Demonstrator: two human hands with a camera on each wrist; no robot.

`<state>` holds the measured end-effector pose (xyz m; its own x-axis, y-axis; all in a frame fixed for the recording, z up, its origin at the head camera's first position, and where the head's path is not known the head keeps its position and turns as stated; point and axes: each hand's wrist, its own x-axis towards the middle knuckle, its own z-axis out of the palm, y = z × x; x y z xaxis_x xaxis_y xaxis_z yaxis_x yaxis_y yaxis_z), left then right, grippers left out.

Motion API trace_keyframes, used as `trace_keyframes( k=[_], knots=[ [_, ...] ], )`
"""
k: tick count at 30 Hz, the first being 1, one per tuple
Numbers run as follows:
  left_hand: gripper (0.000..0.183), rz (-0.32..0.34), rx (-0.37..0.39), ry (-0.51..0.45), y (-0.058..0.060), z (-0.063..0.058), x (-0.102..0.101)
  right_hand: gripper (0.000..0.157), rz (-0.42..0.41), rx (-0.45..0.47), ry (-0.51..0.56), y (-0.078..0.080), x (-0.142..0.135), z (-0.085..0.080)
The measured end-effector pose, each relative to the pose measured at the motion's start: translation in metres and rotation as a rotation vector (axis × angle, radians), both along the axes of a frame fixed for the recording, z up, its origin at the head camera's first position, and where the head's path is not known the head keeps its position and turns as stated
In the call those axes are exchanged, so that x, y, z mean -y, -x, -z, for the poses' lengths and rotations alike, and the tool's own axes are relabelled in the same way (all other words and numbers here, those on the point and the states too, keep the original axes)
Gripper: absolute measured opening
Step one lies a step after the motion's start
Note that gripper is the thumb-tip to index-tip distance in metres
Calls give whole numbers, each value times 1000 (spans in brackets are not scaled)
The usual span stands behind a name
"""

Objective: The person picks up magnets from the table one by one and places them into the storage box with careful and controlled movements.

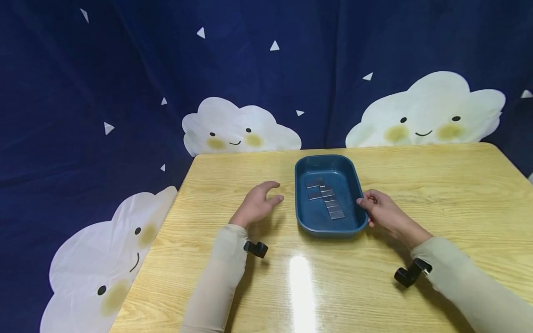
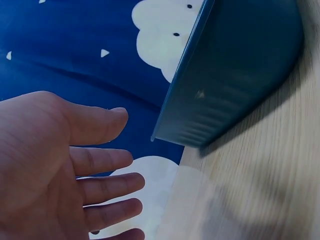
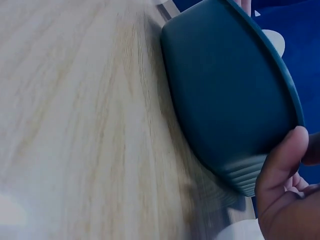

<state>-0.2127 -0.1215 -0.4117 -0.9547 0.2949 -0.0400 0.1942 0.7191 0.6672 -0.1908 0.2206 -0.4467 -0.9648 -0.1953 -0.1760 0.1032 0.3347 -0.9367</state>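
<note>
A dark teal plastic tray (image 1: 308, 223) with rounded corners sits on the table, and several small dark flat rectangular pieces (image 1: 331, 203) lie joined edge to edge on its floor. My right hand (image 1: 383, 211) pinches the tray's right rim, its thumb (image 3: 287, 155) over the edge in the right wrist view. To the left of the tray, my left hand (image 1: 259, 202) hovers apart from it, fingers spread and relaxed, holding nothing. The left wrist view shows those open fingers (image 2: 112, 187) beside the tray's side wall (image 2: 235, 75).
The light wooden table (image 1: 200, 277) runs to a back edge against a dark blue curtain (image 1: 250, 60) printed with clouds and small triangles. Each sleeved wrist carries a small black camera, one on the left (image 1: 256, 249) and one on the right (image 1: 412, 273).
</note>
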Motion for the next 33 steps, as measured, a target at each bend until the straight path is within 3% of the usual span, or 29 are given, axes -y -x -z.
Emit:
trace_keyframes(
  k=[11, 20, 28, 33],
  knots=[
    [51, -5, 7, -6, -5, 6, 0, 19, 45, 23, -2, 22, 3, 0],
    [50, -1, 44, -10, -6, 7, -2, 22, 85, 30, -77, 40, 6, 0],
    [49, 47, 53, -29, -6, 10, -8, 25, 115, 58, -74, 51, 6, 0],
    [49, 26, 61, -38, -7, 10, -7, 26, 138, 42, -84, 64, 11, -2]
  ],
)
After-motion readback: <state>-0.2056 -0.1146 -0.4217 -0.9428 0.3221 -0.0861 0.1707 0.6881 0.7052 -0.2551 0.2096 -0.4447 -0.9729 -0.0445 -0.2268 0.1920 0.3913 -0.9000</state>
